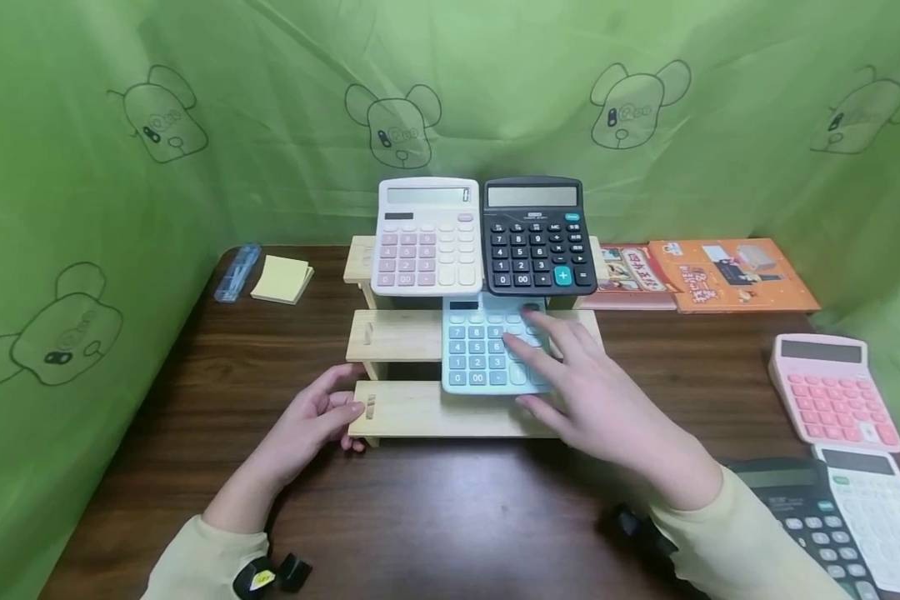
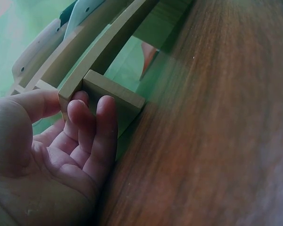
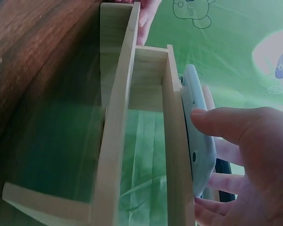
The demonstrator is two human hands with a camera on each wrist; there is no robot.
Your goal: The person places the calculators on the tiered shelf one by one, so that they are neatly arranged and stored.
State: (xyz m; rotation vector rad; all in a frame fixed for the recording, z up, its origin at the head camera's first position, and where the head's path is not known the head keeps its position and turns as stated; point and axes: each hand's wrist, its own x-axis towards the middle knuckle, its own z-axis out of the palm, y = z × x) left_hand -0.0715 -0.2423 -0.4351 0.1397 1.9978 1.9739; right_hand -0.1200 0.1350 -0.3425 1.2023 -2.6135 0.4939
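Observation:
A stepped wooden rack [image 1: 405, 408] stands on the table. My left hand [image 1: 328, 414] pinches the left end of its lowest step, thumb above, and other fingers bent below, as the left wrist view shows. A light blue calculator [image 1: 477, 354] lies on the middle step. My right hand [image 1: 596, 387] rests over its right side, fingers spread and fairly straight on the keys and the thumb at its lower edge [image 3: 203, 141]. On the top step sit a white calculator [image 1: 427, 237] with pink keys and a black calculator [image 1: 534, 235], side by side.
A pink calculator [image 1: 832, 392], a white one [image 1: 873, 517] and a dark one [image 1: 817, 517] lie at the right. Behind the rack's right end are an orange book [image 1: 742, 275] and a red one [image 1: 637, 271]. Sticky notes [image 1: 281, 279] and a clear blue object [image 1: 237, 273] lie back left.

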